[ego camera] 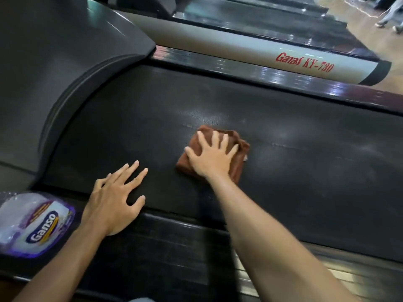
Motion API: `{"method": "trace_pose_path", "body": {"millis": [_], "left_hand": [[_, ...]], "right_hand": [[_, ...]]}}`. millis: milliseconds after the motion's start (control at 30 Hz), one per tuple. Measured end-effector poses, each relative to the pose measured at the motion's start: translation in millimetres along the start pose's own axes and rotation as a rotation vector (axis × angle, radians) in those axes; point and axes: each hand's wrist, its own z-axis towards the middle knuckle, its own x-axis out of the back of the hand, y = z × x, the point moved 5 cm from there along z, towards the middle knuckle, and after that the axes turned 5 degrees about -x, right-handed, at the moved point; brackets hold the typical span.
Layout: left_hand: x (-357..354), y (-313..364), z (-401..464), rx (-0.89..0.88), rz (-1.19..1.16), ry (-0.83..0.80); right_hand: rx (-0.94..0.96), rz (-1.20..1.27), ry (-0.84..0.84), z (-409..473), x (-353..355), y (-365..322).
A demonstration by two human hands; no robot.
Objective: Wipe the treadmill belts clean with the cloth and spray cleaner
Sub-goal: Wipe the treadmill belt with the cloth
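Brown folded cloth (236,158) lay flat on the black treadmill belt (305,153), about mid-width of the belt. Right hand (212,156) pressed down on top of the cloth, fingers straight and spread wide, palm covering most of it; cloth edges stuck out past the fingertips and on the thumb side. Left hand (116,198) rested flat with fingers straight and fanned apart, holding nothing; fingertips on the belt, heel of the palm over the near side rail (174,243). The two hands were apart, left one nearer the camera and closer to the motor hood (65,68), a dark grey curved cover at the belt's head end.

Faint pale streaks and a dull sheen showed on the belt just beyond and to the right of the cloth. A clear plastic container with a purple and white "Ganso" label (37,223) sat at the lower left on the near rail, just beside the left forearm; blurred, could not tell if it had a spray head. Far side rail (272,75) was glossy and reflective. Beyond it lay a silver frame tube with red "Ganas KY-730" lettering (305,63), belonging to the next treadmill (261,25), whose belt ran parallel. Wooden floor (357,16) showed at top right, with a person's legs and shoes (390,16) at the corner.
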Motion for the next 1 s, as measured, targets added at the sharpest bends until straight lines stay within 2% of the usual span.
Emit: {"method": "trace_pose_path", "body": {"millis": [67,133,167,233,300,367,500,600,667,700,767,833,900,1000], "left_hand": [[-0.1,-0.8,1.4,-0.007,0.003,-0.006],[-1.6,-1.5,2.4,-0.014,0.015,-0.011],[-1.9,-1.7,2.6,-0.015,0.019,-0.012],[-2.3,-1.6,1.8,-0.007,0.016,-0.011],[-3.1,-1.8,1.1,-0.001,0.016,-0.012],[-2.2,-0.8,1.1,0.002,0.018,-0.011],[-1.2,0.0,0.8,0.01,0.013,-0.02],[-1.5,0.7,2.4,0.008,0.02,-0.03],[-0.9,0.2,2.7,0.0,0.018,-0.018],[-0.8,-0.2,2.8,0.0,0.014,-0.01],[-1.2,-0.7,2.4,-0.002,0.0,-0.001],[-1.7,0.0,1.4,0.0,0.001,0.002],[-2.1,0.0,1.7,0.004,0.005,0.0],[-0.1,0.8,2.5,0.002,0.002,0.004]], "right_hand": [[0.213,-0.001,-0.013,-40.8,-10.3,-26.8],[0.312,0.007,0.008,-85.0,-16.9,-21.1],[0.278,0.012,0.027,-99.5,-18.5,-6.1],[0.077,0.011,0.045,-105.3,-15.6,34.8],[-0.153,0.028,0.033,-84.2,-6.2,64.1],[-0.256,0.048,0.019,-50.2,4.4,66.5],[-0.172,0.048,0.0,-6.4,2.2,16.8],[0.099,0.023,-0.002,-39.2,-12.1,-28.4],[0.233,0.015,0.026,-78.7,-19.6,-30.7],[0.239,0.0,0.046,-93.2,-21.6,-20.1],[0.126,-0.018,0.055,-101.7,-19.9,12.4],[-0.056,-0.01,0.049,-81.1,-11.4,37.6],[-0.159,0.019,0.039,-46.4,-2.6,34.4],[-0.091,0.023,0.015,-5.6,-0.9,-6.4]]}}
